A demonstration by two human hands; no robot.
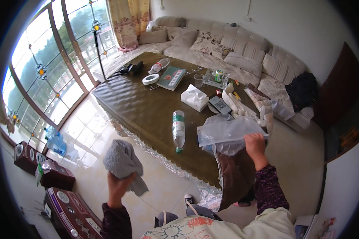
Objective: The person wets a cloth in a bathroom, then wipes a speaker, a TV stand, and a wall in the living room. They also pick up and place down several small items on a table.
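My left hand [119,183] grips a folded grey cloth [121,159], held up over the tiled floor, left of the table. At the table's near right corner, my right hand [255,146] pinches the edge of a clear plastic bag [227,131]. Beneath the bag, a brown cloth [236,179] hangs over the table edge. A plastic bottle with a green cap [179,130] lies on its side on the dark table [143,119], between my hands. Behind it stand a tissue pack [195,98] and a phone-like card with a printed code [220,104].
Farther back on the table are a book [171,78], a tape roll [150,79], an empty bottle [159,66], a plastic cup [199,80] and a glass tray [211,78]. A sofa [191,52] wraps the far side. Speakers [58,176] and water jugs [55,143] stand left.
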